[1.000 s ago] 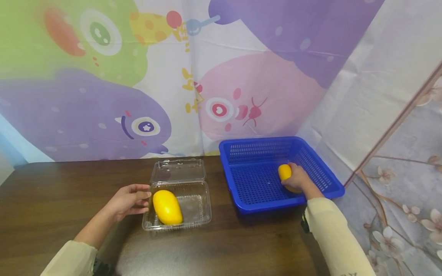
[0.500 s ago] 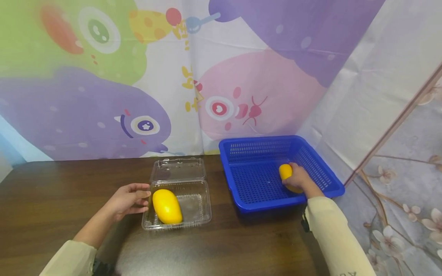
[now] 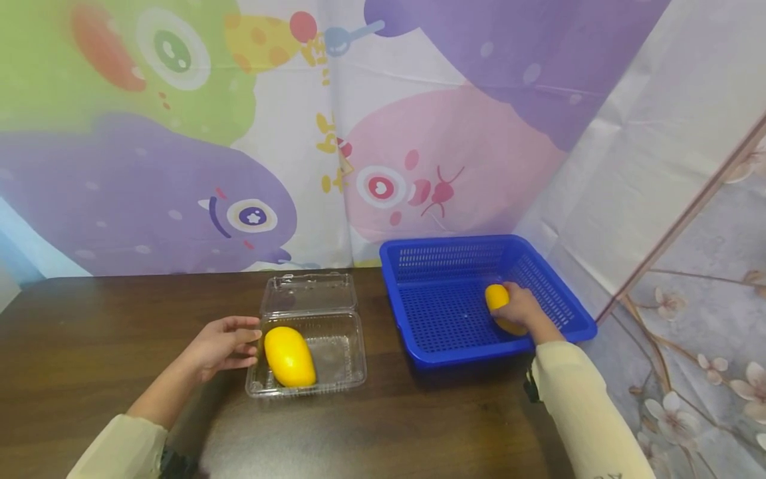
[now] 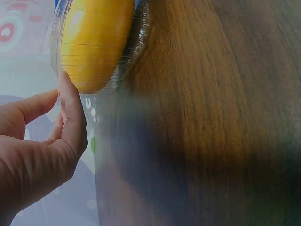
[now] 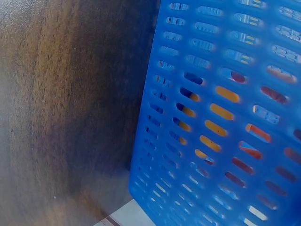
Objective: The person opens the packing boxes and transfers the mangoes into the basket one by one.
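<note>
A large yellow mango [image 3: 290, 357] lies in the left side of a clear plastic clamshell box [image 3: 341, 356], whose lid is folded back toward the wall. My left hand [image 3: 223, 347] is at the box's left edge, thumb [image 4: 41, 104] and forefinger pinching the rim beside the mango. Inside the blue basket [image 3: 427, 356], on its right side, my right hand [image 3: 519, 311] grips a second yellow mango [image 3: 497, 297], partly covered by the fingers. Through the basket's slots in the right wrist view, some of that mango's yellow shows; the hand itself is mostly hidden there.
Both containers stand on a dark brown wooden table [image 3: 371, 432], the basket near the right wall. Behind them hangs a cartoon-printed sheet [image 3: 323, 233]. A flowered panel [image 3: 688, 359] borders the right side.
My right hand has shifted very slightly right with the mango in the basket. The left hand has stayed at the box's edge.
</note>
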The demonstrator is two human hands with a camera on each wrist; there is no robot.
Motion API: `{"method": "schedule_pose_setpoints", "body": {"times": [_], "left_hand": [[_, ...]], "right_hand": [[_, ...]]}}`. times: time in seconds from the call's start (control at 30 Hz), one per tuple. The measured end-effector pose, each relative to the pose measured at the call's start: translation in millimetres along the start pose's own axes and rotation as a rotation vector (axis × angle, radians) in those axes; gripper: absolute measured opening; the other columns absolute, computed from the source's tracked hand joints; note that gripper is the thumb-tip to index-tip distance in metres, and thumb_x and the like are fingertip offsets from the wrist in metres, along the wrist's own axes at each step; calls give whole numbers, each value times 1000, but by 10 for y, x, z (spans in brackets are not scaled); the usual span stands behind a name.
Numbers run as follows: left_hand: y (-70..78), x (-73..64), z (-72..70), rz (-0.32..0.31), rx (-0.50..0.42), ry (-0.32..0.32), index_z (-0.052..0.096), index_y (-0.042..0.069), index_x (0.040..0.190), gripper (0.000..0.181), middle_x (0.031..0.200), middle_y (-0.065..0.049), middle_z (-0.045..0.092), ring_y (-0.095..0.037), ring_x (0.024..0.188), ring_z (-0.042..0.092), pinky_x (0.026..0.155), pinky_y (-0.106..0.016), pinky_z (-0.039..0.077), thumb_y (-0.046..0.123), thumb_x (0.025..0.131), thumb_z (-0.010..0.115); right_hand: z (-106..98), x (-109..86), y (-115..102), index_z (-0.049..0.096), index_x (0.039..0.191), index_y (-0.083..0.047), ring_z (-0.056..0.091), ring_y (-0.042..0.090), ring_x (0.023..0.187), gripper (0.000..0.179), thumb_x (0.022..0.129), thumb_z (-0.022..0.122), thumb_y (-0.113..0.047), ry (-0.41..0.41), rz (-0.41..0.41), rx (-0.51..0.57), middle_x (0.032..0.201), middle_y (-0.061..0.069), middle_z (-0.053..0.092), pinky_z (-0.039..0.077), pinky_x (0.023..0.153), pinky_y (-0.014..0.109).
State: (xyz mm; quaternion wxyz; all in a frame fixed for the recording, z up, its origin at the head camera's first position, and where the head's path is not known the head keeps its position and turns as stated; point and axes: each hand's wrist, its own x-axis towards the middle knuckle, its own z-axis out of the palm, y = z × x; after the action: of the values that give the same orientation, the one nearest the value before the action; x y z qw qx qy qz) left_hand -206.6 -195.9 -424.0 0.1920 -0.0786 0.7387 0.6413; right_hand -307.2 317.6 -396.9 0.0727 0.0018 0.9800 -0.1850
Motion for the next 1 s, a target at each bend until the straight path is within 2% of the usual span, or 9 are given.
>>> {"method": "schedule_pose_setpoints", "body": {"times": [0.33, 0.53, 0.8, 1.0], "left_hand": [[-10, 11, -1, 3, -10, -2, 30, -8, 137, 55, 101, -6, 51, -13, 78, 56, 73, -30, 60, 15, 94, 55], [-10, 14, -2, 3, -14, -2, 30, -7, 138, 56, 101, -6, 52, -12, 77, 57, 73, -30, 60, 15, 93, 55], [-5, 1, 5, -2, -5, 3, 30, -8, 138, 55, 103, -7, 52, -13, 77, 57, 73, -30, 60, 15, 94, 55], [-13, 3, 3, -3, -5, -1, 30, -8, 138, 56, 103, -7, 52, -13, 78, 57, 73, -30, 60, 16, 94, 55]], "right_hand": [[-75, -13, -6, 31, 136, 14, 40, 52, 119, 75, 82, 65, -25, 44, -6, 4, 131, 39, 40, 37, 102, 58], [-148, -46, -42, 34, 135, 14, 34, 54, 124, 69, 87, 60, -27, 108, -42, 10, 134, 39, 38, 31, 107, 60], [-193, -60, -98, 45, 131, 10, 40, 49, 123, 57, 89, 59, -26, 208, -73, 68, 132, 34, 45, 35, 105, 57], [-217, -104, -169, 44, 132, 8, 43, 46, 122, 59, 88, 59, -28, 222, -71, 109, 132, 32, 46, 38, 103, 56]]}}
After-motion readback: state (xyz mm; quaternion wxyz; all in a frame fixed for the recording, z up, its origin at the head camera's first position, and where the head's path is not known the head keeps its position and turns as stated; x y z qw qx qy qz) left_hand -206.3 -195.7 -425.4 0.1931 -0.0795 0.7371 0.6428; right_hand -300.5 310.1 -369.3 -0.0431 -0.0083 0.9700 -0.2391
